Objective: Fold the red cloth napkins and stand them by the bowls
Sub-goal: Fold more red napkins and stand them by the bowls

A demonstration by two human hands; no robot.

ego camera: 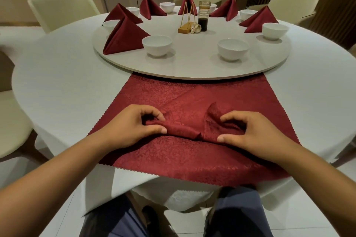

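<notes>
A red cloth napkin point(192, 156) lies spread on the white table in front of me, its far edge under the turntable rim. My left hand point(133, 123) pinches a raised fold of it between thumb and fingers. My right hand point(250, 131) pinches the same fold further right, where a small peak of cloth stands up. Several folded red napkins point(125, 36) stand beside white bowls on the turntable. Two near bowls, one at the left point(157, 45) and one at the right point(233, 49), have open space between them.
A grey round turntable point(192, 67) holds the bowls, a wooden stand point(186, 29) and a dark sauce jar point(203, 17) at its centre. Cream chairs point(61, 9) ring the white table point(67, 82). My legs show below the table edge.
</notes>
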